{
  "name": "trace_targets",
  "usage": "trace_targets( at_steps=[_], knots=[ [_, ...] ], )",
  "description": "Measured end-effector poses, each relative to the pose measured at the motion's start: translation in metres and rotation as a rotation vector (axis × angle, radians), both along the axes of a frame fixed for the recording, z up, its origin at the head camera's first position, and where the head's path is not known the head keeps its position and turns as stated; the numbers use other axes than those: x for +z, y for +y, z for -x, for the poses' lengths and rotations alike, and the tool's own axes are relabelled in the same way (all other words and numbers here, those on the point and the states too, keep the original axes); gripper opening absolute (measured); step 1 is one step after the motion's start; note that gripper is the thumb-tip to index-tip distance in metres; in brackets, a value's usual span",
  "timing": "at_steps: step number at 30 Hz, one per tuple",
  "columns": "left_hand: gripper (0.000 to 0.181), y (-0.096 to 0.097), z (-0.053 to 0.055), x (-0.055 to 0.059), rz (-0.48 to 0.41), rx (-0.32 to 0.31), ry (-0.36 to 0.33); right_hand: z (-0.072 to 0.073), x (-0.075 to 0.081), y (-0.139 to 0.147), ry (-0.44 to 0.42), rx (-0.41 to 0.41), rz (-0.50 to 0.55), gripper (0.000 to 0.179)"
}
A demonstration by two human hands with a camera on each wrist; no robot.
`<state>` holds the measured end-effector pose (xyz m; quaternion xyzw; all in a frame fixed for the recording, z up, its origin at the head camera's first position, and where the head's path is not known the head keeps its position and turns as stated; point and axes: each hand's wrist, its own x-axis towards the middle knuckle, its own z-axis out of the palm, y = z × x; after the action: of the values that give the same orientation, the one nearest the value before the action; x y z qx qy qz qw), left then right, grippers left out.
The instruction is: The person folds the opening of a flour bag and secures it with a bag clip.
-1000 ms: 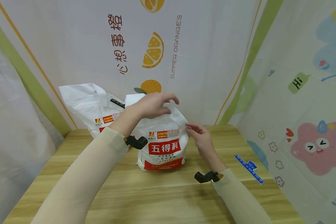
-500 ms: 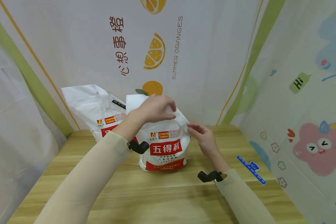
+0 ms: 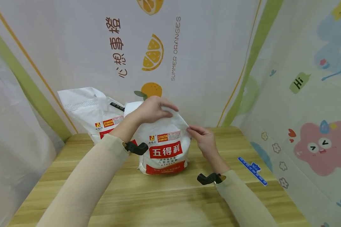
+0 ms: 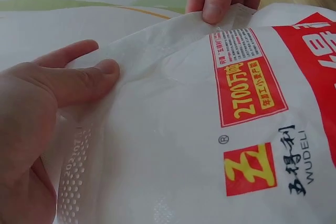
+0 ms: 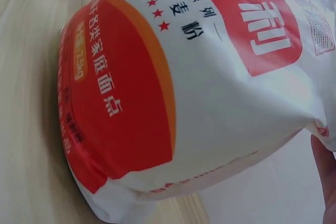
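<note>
A white and red bag of flour (image 3: 164, 164) stands upright on the wooden table in the head view. My left hand (image 3: 152, 110) is at its top edge, thumb on the front face and fingers behind, as the left wrist view shows with the left thumb (image 4: 86, 85). At the bag's upper right corner, my right hand (image 3: 206, 142) pinches the edge between thumb and fingers. The top edge slopes down from the left hand to the right. The right wrist view shows the bag's lower front (image 5: 126, 98) and only a sliver of the hand.
Behind and left leans a second flour bag (image 3: 88, 107), with a black toothed strip (image 3: 117, 106) across its top. A blue ruler-like strip (image 3: 253, 171) lies on the table (image 3: 147, 201) at right. Printed curtains (image 3: 210, 63) stand behind and at both sides.
The top edge between my hands now looks straighter and more taut. My left fingers and thumb have shifted slightly along it; the right hand keeps its pinch. The head view has moved a little.
</note>
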<state>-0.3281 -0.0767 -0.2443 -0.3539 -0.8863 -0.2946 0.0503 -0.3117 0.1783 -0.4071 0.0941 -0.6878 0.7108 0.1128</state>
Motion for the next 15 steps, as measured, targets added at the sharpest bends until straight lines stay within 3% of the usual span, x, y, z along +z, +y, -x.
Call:
trace_targets(
  at_steps=[3,8,15],
  knots=[
    [0.027,0.001,0.001,0.004,0.006,0.012,-0.02,0.001,0.005,0.002,0.012,0.013,-0.016,0.035],
    [0.03,0.006,0.001,0.011,0.055,0.031,0.007,0.002,0.016,0.0,0.065,0.054,-0.009,0.043],
    [0.025,0.005,0.001,0.002,0.09,0.053,0.029,0.003,0.012,-0.01,0.088,0.031,0.056,0.029]
  ],
)
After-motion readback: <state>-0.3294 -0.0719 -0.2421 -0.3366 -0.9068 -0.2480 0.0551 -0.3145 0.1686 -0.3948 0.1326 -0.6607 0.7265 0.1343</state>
